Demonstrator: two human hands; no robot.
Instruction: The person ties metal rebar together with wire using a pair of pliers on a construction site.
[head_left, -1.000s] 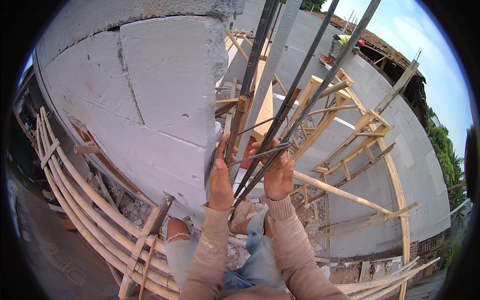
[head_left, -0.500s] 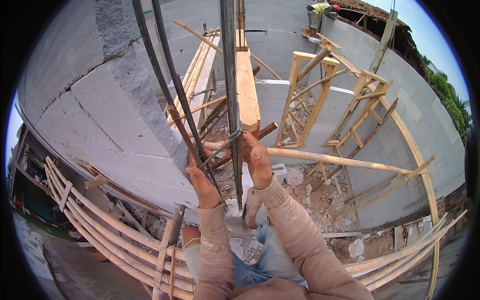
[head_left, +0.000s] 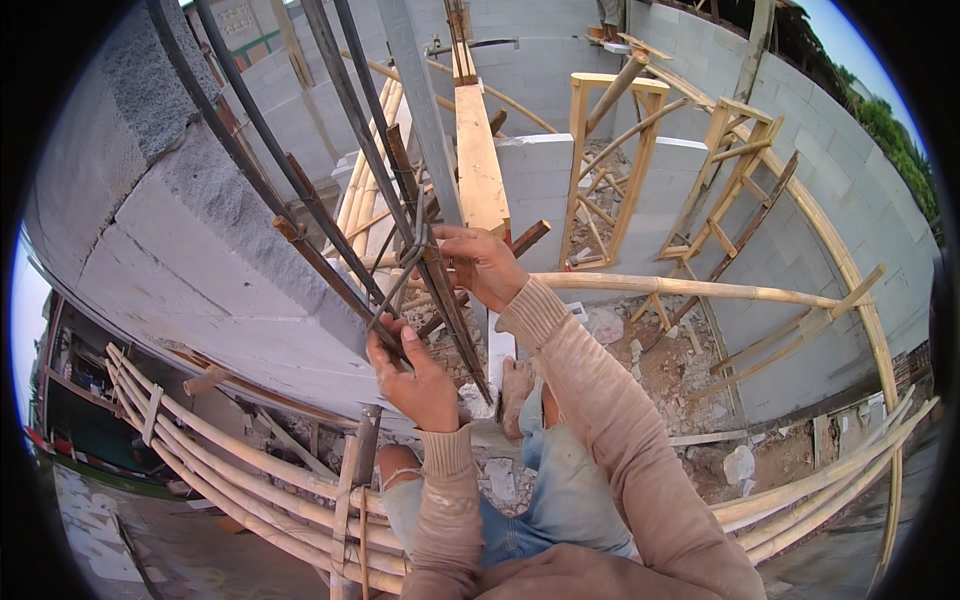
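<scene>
So right now it's all about that bent metal tie (head_left: 417, 248), which sits around knee-high blockwork level, hooked up against the dark upright bars (head_left: 350, 100) just off the rough edge of the block wall (head_left: 230, 260). The right hand (head_left: 490, 268) has its fingers reaching to the bars at the tie's upper end, with the palm clear of the steel. The left hand (head_left: 418, 385) is lower down, half-curled, fingertips at the tie's lower corner and right by the brown bar (head_left: 330, 272). Whether either grip is really clamped on the tie or just nudging it, I can't tell; the fingertips tuck in behind the steel. The step in hand looks like seating it, imo: one hand at each end, and the tie sits tilted, upper end by the right hand, lower end by the left. If it were me, the next move would call for evening those two ends up with both hands together, so it doesn't jam on one bar, and keeping fingers out of the pinch spots between tie and bars. There's a bare foot (head_left: 515, 398) just beside the bottom of the bars too, so I'd want to go gently with any downward push.
</scene>
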